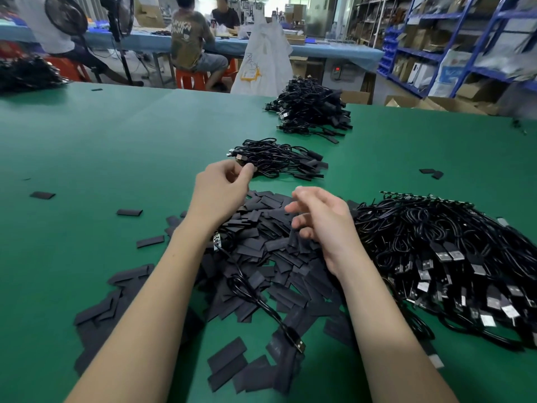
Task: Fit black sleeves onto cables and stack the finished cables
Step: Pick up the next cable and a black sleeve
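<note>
Two hands were over the sleeve pile (261, 257) on the green table (116, 135). Left hand (220, 190) pinched a cable end at the small finished stack (279, 159); right hand (322, 222) hung loosely curled, holding nothing. Unsleeved cables (441, 257) lay right.

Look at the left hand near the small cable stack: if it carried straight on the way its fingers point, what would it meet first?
The left hand points forward and slightly right, so it would probably meet the small stack of sleeved cables first; its fingertips already seem to be at the stack's near edge, though depth is hard to judge.
</note>
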A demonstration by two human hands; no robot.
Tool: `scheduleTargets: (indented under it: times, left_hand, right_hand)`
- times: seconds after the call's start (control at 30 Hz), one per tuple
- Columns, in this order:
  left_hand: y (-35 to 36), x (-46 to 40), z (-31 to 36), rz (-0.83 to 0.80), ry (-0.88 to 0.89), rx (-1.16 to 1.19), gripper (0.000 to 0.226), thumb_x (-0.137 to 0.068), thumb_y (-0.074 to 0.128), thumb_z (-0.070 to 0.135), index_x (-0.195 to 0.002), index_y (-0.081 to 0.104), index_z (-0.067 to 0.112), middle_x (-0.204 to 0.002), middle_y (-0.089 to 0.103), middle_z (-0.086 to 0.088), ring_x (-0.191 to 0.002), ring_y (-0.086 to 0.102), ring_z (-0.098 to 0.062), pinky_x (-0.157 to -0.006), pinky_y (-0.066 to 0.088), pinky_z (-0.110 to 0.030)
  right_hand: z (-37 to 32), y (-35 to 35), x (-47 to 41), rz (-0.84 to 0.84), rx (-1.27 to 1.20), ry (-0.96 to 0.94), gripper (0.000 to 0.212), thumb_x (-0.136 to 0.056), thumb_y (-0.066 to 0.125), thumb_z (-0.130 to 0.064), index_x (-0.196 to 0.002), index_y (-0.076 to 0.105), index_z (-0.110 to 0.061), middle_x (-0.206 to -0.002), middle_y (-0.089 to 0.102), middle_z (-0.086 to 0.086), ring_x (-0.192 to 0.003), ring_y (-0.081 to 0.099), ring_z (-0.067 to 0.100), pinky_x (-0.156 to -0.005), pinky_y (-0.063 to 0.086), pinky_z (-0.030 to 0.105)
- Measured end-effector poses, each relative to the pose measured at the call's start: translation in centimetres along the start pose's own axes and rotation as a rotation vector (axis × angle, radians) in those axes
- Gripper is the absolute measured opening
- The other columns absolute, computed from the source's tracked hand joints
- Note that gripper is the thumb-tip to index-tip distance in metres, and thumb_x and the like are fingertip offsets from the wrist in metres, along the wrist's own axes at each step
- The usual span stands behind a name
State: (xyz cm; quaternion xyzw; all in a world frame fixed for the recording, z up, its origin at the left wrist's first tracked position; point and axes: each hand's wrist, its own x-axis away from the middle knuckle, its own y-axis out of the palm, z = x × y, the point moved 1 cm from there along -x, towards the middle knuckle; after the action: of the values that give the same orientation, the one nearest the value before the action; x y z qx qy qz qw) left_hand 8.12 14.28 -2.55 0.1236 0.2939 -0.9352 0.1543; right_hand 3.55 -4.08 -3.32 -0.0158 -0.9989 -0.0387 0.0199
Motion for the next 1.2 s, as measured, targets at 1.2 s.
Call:
scheduleTargets:
  times: [1.2]
  left_hand:
    - [-0.8, 1.0, 1.3, -0.319, -0.448, 0.765, 0.009, -0.095, 0.058, -0.003, -0.095, 0.062, 0.005, -0.075, 0.062, -0.010, -0.052, 0.064, -0.012, -0.058, 0.058, -0.021]
  right_hand:
    - [1.4, 1.3, -0.4, -0.137, 0.489, -0.139, 0.007, -0.093, 0.071, -0.024, -0.090, 0.076, -0.025, -0.080, 0.076, -0.014, -0.062, 0.062, -0.001, -0.059, 0.047, 0.013]
